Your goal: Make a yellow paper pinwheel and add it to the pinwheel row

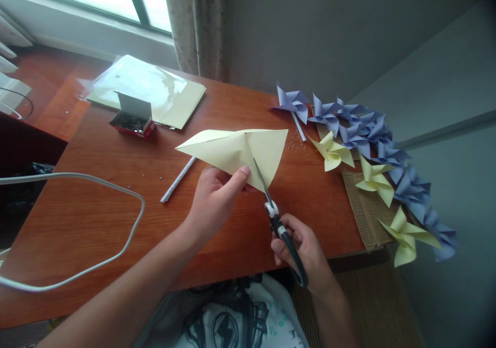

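My left hand (219,193) pinches a sheet of pale yellow paper (217,146) by its lower edge, thumb on top, holding it above the table. The sheet is creased, and a slit runs in from its top edge. My right hand (302,247) grips black-and-white scissors (277,218) by their handles. Their blades lie at the paper's lower right corner and point toward its middle. How far the blades are apart is hard to make out. Under the paper's left part, a rolled white paper stick (178,180) lies on the table.
Purple pinwheels (354,136) and yellow pinwheels (374,180) stand along the right on corrugated cardboard (362,208). At the back left are a small open box (134,123) of dark bits and a plastic-sleeved paper stack (186,102). A white cable (141,203) loops across the wooden table (155,250).
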`<act>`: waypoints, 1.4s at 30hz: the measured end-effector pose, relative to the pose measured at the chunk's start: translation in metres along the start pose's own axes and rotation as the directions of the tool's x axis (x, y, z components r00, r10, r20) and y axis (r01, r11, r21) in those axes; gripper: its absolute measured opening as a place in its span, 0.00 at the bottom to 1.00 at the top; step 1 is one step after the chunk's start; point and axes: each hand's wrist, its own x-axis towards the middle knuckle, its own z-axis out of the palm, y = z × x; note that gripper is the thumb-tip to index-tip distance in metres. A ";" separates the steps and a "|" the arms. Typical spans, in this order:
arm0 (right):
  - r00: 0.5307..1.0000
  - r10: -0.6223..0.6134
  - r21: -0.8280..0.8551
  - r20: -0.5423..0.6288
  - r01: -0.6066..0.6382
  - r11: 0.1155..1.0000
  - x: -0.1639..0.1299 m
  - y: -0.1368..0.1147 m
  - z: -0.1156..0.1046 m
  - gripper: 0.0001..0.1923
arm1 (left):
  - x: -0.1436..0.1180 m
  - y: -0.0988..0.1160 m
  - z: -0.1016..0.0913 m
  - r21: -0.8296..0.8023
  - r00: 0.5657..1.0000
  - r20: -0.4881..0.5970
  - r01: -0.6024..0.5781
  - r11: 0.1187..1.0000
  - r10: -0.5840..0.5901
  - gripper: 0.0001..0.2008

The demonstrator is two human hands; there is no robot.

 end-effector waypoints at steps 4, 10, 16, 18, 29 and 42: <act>1.000 -0.006 0.005 -0.002 0.006 1.000 0.000 -0.001 0.000 0.22 | 0.000 0.001 0.000 0.010 1.000 -0.006 -0.007 1.000 0.007 0.12; 0.999 0.023 0.019 -0.033 -0.022 1.000 0.000 0.001 0.000 0.21 | 0.000 0.000 0.000 0.002 1.000 0.001 -0.016 1.000 0.016 0.12; 0.998 0.037 0.011 -0.052 -0.036 0.999 -0.001 0.000 0.001 0.21 | 0.000 -0.003 -0.002 -0.005 1.000 -0.003 -0.009 1.000 0.009 0.11; 0.998 0.042 -0.003 -0.052 -0.042 0.999 -0.001 -0.001 0.001 0.21 | -0.001 -0.005 -0.003 0.008 1.000 -0.017 0.002 1.000 -0.002 0.11; 0.996 -0.069 -0.193 -0.059 0.056 0.980 0.002 0.006 -0.001 0.23 | 0.004 -0.009 -0.003 -0.083 0.997 -0.034 0.062 0.995 -0.065 0.11; 0.996 -0.087 0.060 0.010 0.087 0.994 0.004 0.003 0.009 0.26 | -0.001 -0.007 0.001 0.008 0.999 0.007 0.046 0.999 -0.046 0.17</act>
